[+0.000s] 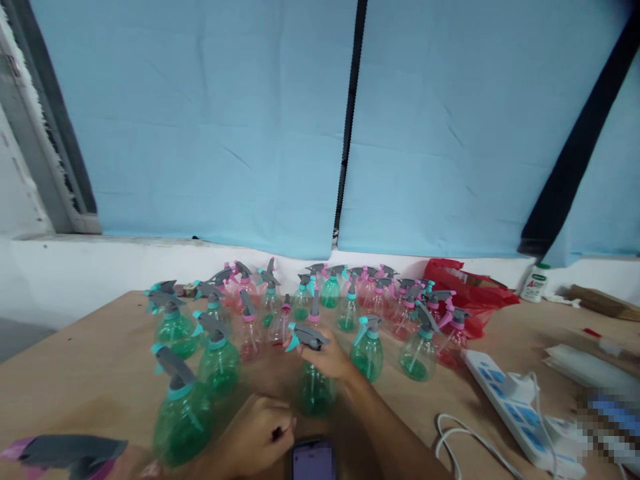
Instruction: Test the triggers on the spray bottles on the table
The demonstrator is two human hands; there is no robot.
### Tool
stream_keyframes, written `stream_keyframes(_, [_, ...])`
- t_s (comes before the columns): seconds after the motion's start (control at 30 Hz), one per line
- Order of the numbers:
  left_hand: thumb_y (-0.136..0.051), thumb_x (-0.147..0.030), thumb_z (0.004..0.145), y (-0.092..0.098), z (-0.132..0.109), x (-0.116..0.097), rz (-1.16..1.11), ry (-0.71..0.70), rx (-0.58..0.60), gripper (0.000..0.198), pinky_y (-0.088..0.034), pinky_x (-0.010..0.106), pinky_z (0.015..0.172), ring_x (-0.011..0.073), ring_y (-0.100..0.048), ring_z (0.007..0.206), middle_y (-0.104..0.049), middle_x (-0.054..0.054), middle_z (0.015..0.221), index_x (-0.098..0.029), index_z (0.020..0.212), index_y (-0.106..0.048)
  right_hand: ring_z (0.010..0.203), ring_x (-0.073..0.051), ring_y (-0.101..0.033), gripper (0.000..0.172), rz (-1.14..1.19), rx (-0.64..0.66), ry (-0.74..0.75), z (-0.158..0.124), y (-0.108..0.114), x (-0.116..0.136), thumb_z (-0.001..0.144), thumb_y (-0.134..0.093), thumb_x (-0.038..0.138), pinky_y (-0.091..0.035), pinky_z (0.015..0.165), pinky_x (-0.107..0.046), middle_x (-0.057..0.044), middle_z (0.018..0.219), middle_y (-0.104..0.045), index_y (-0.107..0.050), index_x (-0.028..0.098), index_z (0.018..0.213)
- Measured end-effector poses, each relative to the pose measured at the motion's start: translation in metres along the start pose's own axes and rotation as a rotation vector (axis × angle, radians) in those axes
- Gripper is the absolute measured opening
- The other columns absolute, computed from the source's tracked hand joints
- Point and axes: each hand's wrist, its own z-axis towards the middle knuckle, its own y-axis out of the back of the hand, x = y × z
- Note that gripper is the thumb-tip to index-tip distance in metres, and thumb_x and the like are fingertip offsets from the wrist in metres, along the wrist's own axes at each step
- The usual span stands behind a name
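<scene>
My right hand [333,360] is wrapped round the neck of a green spray bottle [315,390], just under its grey trigger head [307,337]. The bottle stands upright on the wooden table [90,373]. My left hand [257,433] is curled shut near the front edge, with something small and dark between its fingers that I cannot make out. A phone [313,460] lies right beside that hand. Several green and pink spray bottles [350,300] with grey heads stand in a cluster behind and to the left.
A white power strip [505,400] with a plug and white cable lies at the right. A red plastic bag [465,287] and a small white bottle [535,283] sit at the back right. Blue sheets [225,120] hang behind the table. A grey-pink sprayer head [65,453] lies at the front left.
</scene>
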Motion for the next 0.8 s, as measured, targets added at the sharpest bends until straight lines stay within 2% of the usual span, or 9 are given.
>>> stream_keyframes(0.13, [-0.049,-0.006,0.082,-0.0007,-0.0004,0.0005,-0.009,0.01,0.014,0.026,-0.022,0.03,0.055,0.0099,-0.046,0.052,-0.047,-0.005,0.058,-0.02,0.066,-0.033,0.079,-0.019,-0.065,0.023,0.081,0.003,-0.024,0.0012,-0.0048,-0.0024,0.074,-0.06,0.02,-0.05,0.08,-0.032,-0.001,0.086,-0.075,-0.077,0.025,0.087])
stream_keyframes(0.37, [-0.049,-0.007,0.084,-0.0023,-0.0012,0.0016,0.005,-0.006,-0.002,0.027,-0.022,0.031,0.054,0.0099,-0.045,0.052,-0.046,-0.005,0.058,-0.02,0.067,-0.032,0.071,-0.02,-0.06,0.014,0.092,-0.103,-0.125,-0.0013,-0.0035,0.0003,0.072,-0.064,0.033,-0.046,0.072,-0.033,-0.002,0.07,-0.068,-0.074,0.023,0.072])
stream_keyframes(0.63, [-0.049,-0.006,0.085,-0.0037,-0.0018,0.0044,-0.018,-0.003,0.006,0.029,-0.023,0.03,0.055,0.0097,-0.045,0.052,-0.045,-0.005,0.058,-0.02,0.065,-0.033,0.077,-0.022,-0.067,0.026,0.205,-0.027,-0.101,0.0015,-0.0047,0.0028,0.072,-0.065,0.033,-0.051,0.073,-0.033,-0.002,0.073,-0.073,-0.079,0.024,0.093])
stream_keyframes(0.8, [-0.049,-0.006,0.086,-0.003,-0.0021,0.0048,0.002,0.009,0.015,0.029,-0.021,0.031,0.054,0.0098,-0.045,0.051,-0.046,-0.005,0.058,-0.02,0.064,-0.034,0.073,-0.022,-0.066,0.018,0.124,-0.118,-0.13,-0.0059,-0.003,0.0069,0.074,-0.064,0.033,-0.051,0.076,-0.034,-0.002,0.072,-0.071,-0.077,0.024,0.082])
